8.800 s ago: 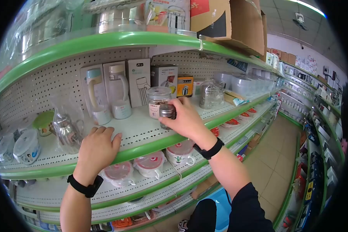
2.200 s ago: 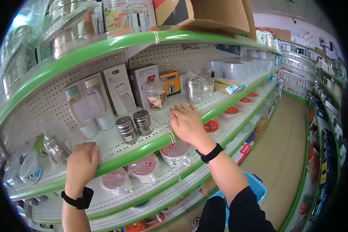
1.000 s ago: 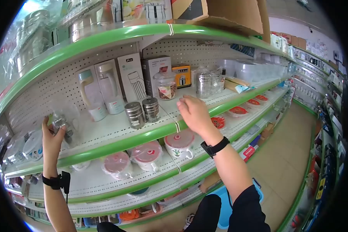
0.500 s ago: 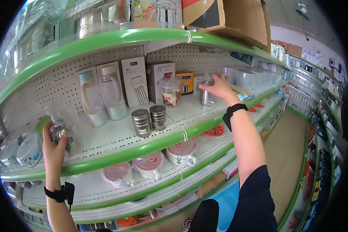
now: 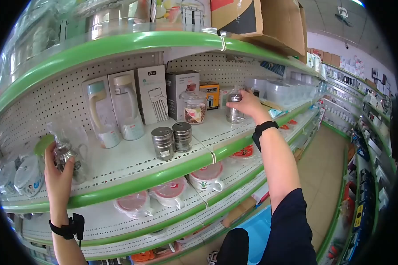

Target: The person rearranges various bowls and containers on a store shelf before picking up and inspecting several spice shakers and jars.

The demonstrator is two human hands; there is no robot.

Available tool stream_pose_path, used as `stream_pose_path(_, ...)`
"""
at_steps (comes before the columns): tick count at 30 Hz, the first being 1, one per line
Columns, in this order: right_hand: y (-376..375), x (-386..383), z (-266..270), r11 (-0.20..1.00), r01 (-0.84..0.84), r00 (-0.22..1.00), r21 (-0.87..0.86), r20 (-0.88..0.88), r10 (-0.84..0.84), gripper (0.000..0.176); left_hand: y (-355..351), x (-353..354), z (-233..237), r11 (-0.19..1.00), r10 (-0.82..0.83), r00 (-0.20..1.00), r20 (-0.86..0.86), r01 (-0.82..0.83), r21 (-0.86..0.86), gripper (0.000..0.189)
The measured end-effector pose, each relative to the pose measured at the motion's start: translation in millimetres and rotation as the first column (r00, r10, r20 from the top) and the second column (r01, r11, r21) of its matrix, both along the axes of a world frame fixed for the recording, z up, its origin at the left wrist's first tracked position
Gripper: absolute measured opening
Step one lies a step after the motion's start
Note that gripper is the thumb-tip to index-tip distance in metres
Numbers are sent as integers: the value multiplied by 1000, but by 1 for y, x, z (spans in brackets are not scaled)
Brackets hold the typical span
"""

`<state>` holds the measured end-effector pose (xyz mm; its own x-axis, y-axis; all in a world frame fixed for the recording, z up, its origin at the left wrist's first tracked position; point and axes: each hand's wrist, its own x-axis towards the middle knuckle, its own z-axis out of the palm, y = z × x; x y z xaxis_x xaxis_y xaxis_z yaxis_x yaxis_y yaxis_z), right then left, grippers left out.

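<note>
On the left, my left hand [image 5: 59, 176] has its thumb and fingers around a plastic-wrapped glass container [image 5: 69, 160] on the shelf. My right hand [image 5: 248, 106], farther along the shelf, is wrapped round a clear-bagged metal-topped jar [image 5: 235, 114]. Between the hands two metal shaker tins [image 5: 162, 143] stand side by side near the shelf's front edge. Behind them is a lidded glass jar [image 5: 193, 108] with a coloured label. Two boxed bottles with handles [image 5: 130, 108] stand at the back left, beside a white box [image 5: 152, 95].
Clear plastic containers [image 5: 281, 90] stand right of my right hand. Lidded cups [image 5: 169, 190] sit on the lower shelf. A green shelf edge [image 5: 163, 171] runs across the front. An open cardboard box [image 5: 278, 26] is above. A blue bin [image 5: 258, 236] stands below.
My right hand has closed more around the bagged jar and sits slightly lower and to the left. My left hand has shifted slightly left and down at the wrapped container.
</note>
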<state>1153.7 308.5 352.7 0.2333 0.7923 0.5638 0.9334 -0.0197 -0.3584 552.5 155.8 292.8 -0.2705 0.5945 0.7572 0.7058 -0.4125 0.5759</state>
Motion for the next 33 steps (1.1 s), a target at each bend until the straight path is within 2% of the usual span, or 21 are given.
stream_pose_path(7, -10, 1, -2, 995, -26, 999, 100, -24, 28, 80, -5, 5, 3, 1000, -17, 1000, 19, 17, -12, 58)
stream_pose_path(13, -17, 5, -1, 992, -59, 984, 116, -161, 78, 83, -6, 5, 3, 1000, 13, 1000, -2, -13, -4, 58)
stream_pose_path(16, -30, -3, 1, 988, -104, 979, 116, -165, 123, 84, -5, 6, 2, 1000, -6, 1000, -10, 6, 17, 58)
stream_pose_path(19, -49, -26, 3, 984, -83, 992, 157, -86, 97, 81, -5, 5, 3, 1000, 15, 1000, -12, -15, -1, 58)
stream_pose_path(22, -66, -49, 9, 987, -136, 984, 85, -107, 145, 77, -8, 8, 2, 999, 39, 999, -22, -39, 3, 58)
stream_pose_path(26, -73, -76, 9, 965, -244, 962, 100, -99, 254, 74, -8, 7, 3, 1000, 30, 999, -25, -30, 3, 58)
stream_pose_path(33, -81, -132, 7, 982, -163, 987, 92, 12, 163, 74, -7, 8, 2, 998, 64, 998, -28, -64, -3, 58)
